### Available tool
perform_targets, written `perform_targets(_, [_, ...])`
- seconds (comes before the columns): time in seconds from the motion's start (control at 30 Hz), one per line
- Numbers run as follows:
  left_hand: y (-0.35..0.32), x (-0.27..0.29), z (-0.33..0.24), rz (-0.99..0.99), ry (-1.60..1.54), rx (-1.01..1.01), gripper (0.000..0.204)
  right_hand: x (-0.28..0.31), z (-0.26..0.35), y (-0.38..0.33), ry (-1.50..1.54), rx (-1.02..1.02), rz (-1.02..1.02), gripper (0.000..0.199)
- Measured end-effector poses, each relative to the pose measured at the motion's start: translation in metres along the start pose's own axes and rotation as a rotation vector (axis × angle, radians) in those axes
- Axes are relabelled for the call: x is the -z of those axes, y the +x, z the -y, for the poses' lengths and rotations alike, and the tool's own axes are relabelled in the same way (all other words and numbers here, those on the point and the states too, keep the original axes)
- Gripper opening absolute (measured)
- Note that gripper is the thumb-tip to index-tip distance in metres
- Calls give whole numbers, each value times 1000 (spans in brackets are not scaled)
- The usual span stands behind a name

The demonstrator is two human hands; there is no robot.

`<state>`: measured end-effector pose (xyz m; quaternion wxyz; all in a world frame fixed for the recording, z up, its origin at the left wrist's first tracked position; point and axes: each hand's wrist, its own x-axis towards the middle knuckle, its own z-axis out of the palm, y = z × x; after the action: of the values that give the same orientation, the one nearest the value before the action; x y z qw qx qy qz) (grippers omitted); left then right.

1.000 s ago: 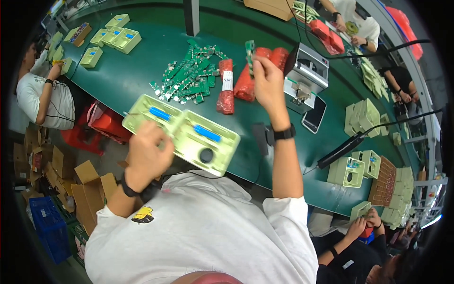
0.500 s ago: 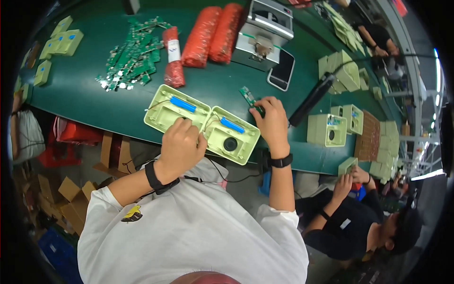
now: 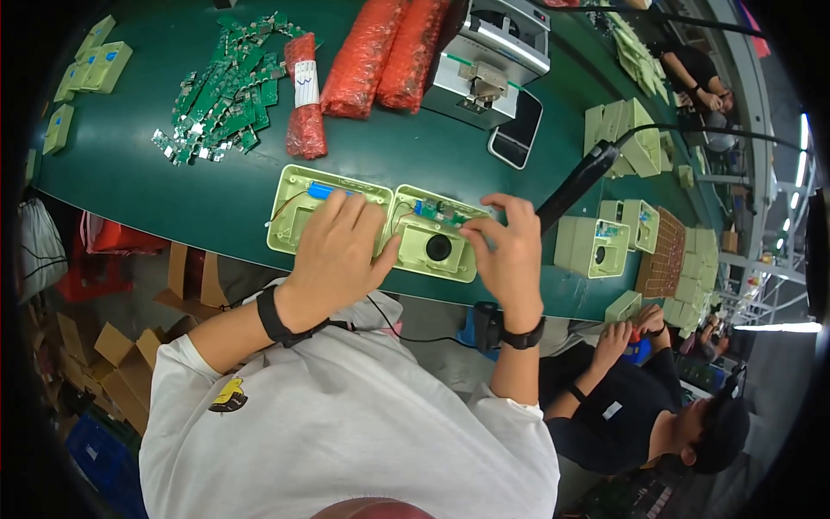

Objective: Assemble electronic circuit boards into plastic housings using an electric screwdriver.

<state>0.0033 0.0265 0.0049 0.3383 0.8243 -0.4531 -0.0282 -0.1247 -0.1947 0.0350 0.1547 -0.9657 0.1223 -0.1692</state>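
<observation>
Near the desk edge [image 3: 206, 233] (bare green beyond) sit two cases [image 3: 409, 248]; right fingers [image 3: 488, 228] pinch a circuit board [image 3: 441, 214]; left fingers [image 3: 340, 213] curl, grip hidden.

Furnished with a long green surface [image 3: 112, 173], edged at right by a metal frame [image 3: 750, 86], lit by strip lights [image 3: 782, 328].

A black tool [image 3: 577, 185] obstructs passage beside the right grip [image 3: 513, 253].
</observation>
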Motion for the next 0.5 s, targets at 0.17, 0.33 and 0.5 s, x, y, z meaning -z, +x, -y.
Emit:
perform_targets(0.17, [17,-7,6,-25,106,-245,30,-26,-1,-3,-42,2,0,12])
perform_targets(0.33, [12,-17,13,96,124,-295,26,-32,1,-7,-70,-9,2,12])
perform_targets(0.5, [12,-22,15,116,114,-260,17,-32,4,-5,-102,2,0,12])
